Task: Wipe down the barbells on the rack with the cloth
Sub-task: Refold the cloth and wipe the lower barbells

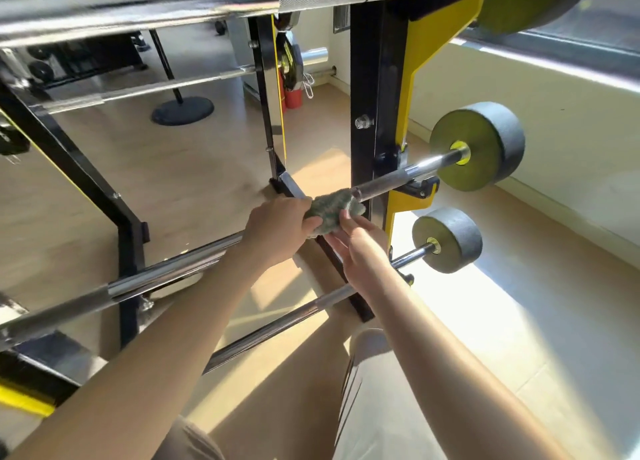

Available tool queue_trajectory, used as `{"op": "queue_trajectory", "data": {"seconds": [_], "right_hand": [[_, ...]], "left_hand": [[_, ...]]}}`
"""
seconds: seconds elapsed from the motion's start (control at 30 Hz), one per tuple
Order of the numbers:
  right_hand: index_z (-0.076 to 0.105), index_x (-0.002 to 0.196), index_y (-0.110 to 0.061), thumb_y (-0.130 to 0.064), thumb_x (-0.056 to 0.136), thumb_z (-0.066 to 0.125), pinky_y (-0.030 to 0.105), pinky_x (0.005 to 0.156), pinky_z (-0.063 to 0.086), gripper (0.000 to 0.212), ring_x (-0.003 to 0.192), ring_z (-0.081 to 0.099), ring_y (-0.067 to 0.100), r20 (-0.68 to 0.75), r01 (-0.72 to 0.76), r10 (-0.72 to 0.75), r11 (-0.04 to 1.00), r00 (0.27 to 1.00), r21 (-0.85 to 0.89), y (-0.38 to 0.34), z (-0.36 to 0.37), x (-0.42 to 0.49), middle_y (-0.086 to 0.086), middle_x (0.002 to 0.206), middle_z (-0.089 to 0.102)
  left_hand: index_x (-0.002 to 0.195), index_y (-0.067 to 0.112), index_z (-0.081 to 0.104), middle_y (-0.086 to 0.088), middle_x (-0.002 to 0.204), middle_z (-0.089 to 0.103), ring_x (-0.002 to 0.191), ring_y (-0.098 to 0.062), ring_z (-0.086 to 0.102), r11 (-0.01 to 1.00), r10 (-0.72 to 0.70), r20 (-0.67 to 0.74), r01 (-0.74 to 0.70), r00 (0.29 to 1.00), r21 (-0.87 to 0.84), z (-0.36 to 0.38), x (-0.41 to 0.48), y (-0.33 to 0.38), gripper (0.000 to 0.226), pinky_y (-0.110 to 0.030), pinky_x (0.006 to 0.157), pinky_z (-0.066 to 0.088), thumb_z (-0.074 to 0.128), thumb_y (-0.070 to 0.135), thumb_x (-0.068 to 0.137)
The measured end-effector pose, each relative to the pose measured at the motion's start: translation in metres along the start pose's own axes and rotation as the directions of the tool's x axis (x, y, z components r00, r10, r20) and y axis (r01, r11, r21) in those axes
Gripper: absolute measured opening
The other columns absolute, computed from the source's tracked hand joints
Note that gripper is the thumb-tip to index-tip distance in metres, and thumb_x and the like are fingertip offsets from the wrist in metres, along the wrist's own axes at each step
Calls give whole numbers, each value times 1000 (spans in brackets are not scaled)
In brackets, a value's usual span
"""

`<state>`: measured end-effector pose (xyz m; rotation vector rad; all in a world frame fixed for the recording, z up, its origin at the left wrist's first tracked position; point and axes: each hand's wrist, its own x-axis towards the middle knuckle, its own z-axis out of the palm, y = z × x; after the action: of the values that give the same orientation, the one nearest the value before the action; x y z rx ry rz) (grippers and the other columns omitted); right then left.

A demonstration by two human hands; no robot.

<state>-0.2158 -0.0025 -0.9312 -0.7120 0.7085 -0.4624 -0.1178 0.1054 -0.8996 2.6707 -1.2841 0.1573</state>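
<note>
Pale wood floor (194, 168) fills most of the view, sunlit at R beside a low cream wall (554, 120) under a window. Black & yellow rack (367, 78) stands centre, w/ three barbells across it at diff. levels.

Top barbell (138, 6) is nearest the camera & blurred, w/ knurled steel & a dark plate w/ a yellow-green face at its R end. Middle barbell (398, 175) runs from lower L up to R, sits in a rack hook & ends in a grey plate (485, 144) w/ a yellow-green face. Bottom barbell (277, 324) lies parallel below it & carries a smaller plate (450, 239) of the same kind.

Both bare forearms reach in from the bottom edge. L hand (277, 227) is on the middle bar, just L of the rack upright, fingers curled round the cloth & bar together. R hand (360, 251) comes from below, fingertips touching the cloth's lower R edge. Whether it pinches the cloth or only touches it, can't tell (blur).

Cloth (329, 213) is green-grey, bunched & wrapped on the middle bar btwn the two hands, close to the upright.

Farther back: a round black base (183, 110) w/ a pole on the floor, & a red extinguisher (293, 97) by the far wall.
</note>
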Motion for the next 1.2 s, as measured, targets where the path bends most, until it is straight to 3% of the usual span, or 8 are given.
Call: {"op": "queue_trajectory", "data": {"seconds": [0.17,0.33,0.57,0.77,0.83,0.93,1.1,1.2], "right_hand": [[66,111,-12,-15,92,70,37,75,63,20,92,75,22,-30,69,-68,997,997,25,-10,-17,11,9,105,76],[41,137,-25,-21,87,71,48,95,54,58,110,68,22,337,90,-11,972,941,-218,5,-22,10,4,126,64],[24,147,-28,-2,85,75,18,88,54,85,115,61,-2,307,448,-347,811,886,-377,23,-33,5,-17,133,53],[70,95,-14,-21,94,66,13,48,40,8,57,57,-4,320,478,-382,458,867,-750,15,-33,-15,-8,73,65],[71,84,-16,-33,93,67,31,51,49,19,59,59,7,392,567,-441,401,808,-719,18,-31,-21,-4,69,65],[73,89,-12,-32,94,65,46,67,59,22,72,68,18,442,599,-405,504,800,-623,15,-26,-27,0,80,71],[62,93,-26,-37,99,57,30,78,62,14,84,72,12,336,376,-219,758,916,-533,1,-20,-6,-2,91,72],[66,88,-12,-31,102,54,39,74,60,27,70,66,13,243,422,-353,639,904,-643,1,-32,24,2,77,69]], "left_hand": [[119,21,71,7,98,70,87,-12,62,883,60,70,-20,996,-470,-3,34,-8,29,-33,78,51,50,33,104],[151,35,41,5,150,49,133,-17,50,921,172,427,8,888,-389,-16,60,-15,43,-35,114,36,41,33,108],[104,25,79,10,96,75,91,-8,67,906,140,273,-12,952,-423,-37,74,-23,16,-36,90,54,73,25,89],[92,35,73,11,91,71,85,-10,64,982,184,405,-148,896,-118,-61,70,-31,21,-28,77,51,78,18,81],[88,33,73,10,99,69,94,-11,61,981,180,401,-133,898,-141,-71,68,-31,10,-34,85,52,77,26,82],[74,33,70,-1,102,71,100,-20,64,909,159,397,23,904,-416,-83,67,-29,7,-43,91,52,68,26,77],[110,13,64,-11,108,67,98,-23,67,729,-3,259,180,966,-661,-55,83,-14,22,-32,74,62,63,1,92],[106,18,62,-11,111,63,96,-25,65,774,-77,205,188,976,-604,-25,90,-3,23,-37,74,63,63,0,92]]}}
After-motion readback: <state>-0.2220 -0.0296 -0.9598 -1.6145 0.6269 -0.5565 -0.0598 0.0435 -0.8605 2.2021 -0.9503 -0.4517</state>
